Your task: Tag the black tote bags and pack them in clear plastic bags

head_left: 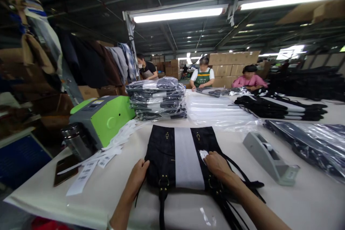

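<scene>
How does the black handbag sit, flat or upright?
Flat: the black handbag lies on the table, one broad face up, handles trailing from its near end.

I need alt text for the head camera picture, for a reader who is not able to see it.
A black bag with a pale grey band lies on a pale table, the person's left hand at its left edge and right hand touching a small white label on it. Around are a green machine, plastic-wrapped packages and a tape dispenser; three people are beyond.
</scene>
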`<action>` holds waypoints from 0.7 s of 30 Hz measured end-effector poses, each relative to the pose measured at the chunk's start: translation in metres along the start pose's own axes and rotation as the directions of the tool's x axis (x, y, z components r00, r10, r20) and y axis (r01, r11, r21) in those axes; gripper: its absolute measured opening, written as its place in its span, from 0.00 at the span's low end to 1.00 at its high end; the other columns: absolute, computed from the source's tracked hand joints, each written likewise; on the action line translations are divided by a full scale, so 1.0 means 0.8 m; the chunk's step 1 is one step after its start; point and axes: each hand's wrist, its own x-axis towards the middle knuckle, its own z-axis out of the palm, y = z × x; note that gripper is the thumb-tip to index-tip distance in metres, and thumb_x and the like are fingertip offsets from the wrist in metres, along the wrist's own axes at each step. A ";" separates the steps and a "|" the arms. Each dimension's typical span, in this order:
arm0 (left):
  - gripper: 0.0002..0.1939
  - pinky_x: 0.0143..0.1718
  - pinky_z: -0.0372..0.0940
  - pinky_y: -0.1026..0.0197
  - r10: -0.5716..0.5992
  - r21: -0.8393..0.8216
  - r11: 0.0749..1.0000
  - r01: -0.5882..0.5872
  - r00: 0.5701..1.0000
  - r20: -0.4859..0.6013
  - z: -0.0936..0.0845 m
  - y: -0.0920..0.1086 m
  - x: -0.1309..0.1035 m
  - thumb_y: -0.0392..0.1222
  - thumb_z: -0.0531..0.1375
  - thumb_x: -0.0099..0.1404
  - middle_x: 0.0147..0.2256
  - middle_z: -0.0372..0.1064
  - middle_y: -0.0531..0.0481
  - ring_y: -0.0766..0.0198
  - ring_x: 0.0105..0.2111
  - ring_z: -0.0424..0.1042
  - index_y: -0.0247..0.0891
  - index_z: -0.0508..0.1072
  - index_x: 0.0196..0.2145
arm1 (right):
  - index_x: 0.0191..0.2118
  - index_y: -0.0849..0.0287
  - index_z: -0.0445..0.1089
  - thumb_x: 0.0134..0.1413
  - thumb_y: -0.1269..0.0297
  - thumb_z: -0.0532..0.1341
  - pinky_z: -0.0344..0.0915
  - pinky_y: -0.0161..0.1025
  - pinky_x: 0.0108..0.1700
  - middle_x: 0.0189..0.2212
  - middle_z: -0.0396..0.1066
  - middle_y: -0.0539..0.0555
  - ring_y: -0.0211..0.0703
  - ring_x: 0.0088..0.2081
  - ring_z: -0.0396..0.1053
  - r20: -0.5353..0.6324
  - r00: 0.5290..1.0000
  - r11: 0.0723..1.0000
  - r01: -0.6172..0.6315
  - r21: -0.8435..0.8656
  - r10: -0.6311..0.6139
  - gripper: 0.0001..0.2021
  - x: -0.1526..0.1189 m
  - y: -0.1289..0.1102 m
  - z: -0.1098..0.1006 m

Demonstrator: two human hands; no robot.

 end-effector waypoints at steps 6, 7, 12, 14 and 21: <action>0.16 0.33 0.64 0.57 -0.022 -0.052 0.998 0.024 0.999 0.044 0.006 -0.049 -0.011 0.57 0.44 0.66 0.25 0.61 0.55 0.58 0.28 0.69 0.44 0.57 0.31 | 0.36 0.64 0.80 0.68 0.67 0.52 0.65 0.43 0.41 0.39 0.77 0.64 0.55 0.43 0.73 -0.010 0.999 0.997 -0.036 0.072 0.037 0.18 -0.030 -0.009 0.002; 0.15 0.35 0.65 0.55 -0.034 0.061 0.998 0.031 0.998 0.050 0.004 -0.053 -0.009 0.54 0.43 0.67 0.27 0.65 0.52 0.56 0.29 0.71 0.43 0.61 0.36 | 0.37 0.63 0.80 0.68 0.68 0.52 0.65 0.43 0.41 0.39 0.77 0.64 0.55 0.44 0.73 -0.011 0.999 0.996 -0.040 0.077 0.041 0.18 -0.033 -0.012 0.002; 0.30 0.56 0.65 0.44 0.409 0.362 0.869 -0.339 0.902 -0.137 -0.020 -0.006 0.014 0.46 0.47 0.68 0.58 0.67 0.37 0.49 0.57 0.69 0.36 0.53 0.65 | 0.39 0.63 0.81 0.65 0.71 0.54 0.67 0.45 0.42 0.40 0.78 0.64 0.58 0.45 0.74 0.048 0.998 0.994 -0.055 0.091 0.051 0.16 -0.026 -0.018 0.002; 0.30 0.64 0.58 0.45 0.593 0.394 0.778 -0.489 0.779 -0.206 -0.024 0.032 0.029 0.49 0.47 0.70 0.65 0.60 0.40 0.51 0.64 0.60 0.38 0.53 0.67 | 0.39 0.64 0.81 0.65 0.71 0.54 0.67 0.45 0.44 0.41 0.78 0.64 0.58 0.46 0.74 0.081 0.995 0.993 -0.060 0.104 0.052 0.15 -0.021 -0.015 0.001; 0.34 0.66 0.53 0.38 0.368 0.515 0.776 -0.364 0.925 0.100 0.048 0.033 0.093 0.56 0.46 0.70 0.67 0.55 0.37 0.45 0.69 0.50 0.33 0.61 0.66 | 0.39 0.66 0.81 0.61 0.76 0.56 0.67 0.40 0.45 0.41 0.78 0.66 0.56 0.45 0.75 0.132 0.988 0.984 -0.099 0.147 0.079 0.14 -0.014 -0.008 -0.007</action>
